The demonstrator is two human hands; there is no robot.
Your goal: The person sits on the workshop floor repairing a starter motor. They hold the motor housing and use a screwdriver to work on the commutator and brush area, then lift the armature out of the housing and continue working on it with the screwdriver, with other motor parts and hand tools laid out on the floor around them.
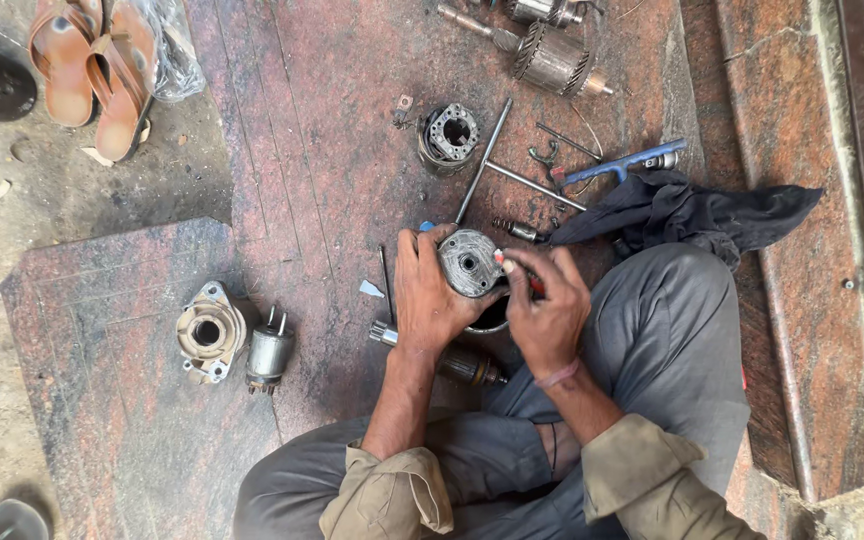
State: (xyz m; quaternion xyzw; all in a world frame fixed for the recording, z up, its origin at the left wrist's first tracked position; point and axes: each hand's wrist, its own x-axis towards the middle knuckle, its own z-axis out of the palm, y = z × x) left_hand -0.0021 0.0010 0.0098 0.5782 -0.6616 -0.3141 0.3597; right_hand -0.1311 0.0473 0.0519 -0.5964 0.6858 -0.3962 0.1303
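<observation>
On a worn reddish stone floor, I see a motor mostly in pieces: armature [555, 58], housing [448, 133], end bracket [208, 332] and solenoid [270, 353] lie apart. My left hand [429, 298] wraps the round end cover [469, 262] by my knee; my right hand [546, 305] pinches a red-handled tool [518, 272] against it. Reassembly looks barely begun.

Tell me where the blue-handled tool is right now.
In the head view the blue-handled tool lies on the stone floor at upper right, just above the dark cloth and right of the crossed metal rods.
</observation>
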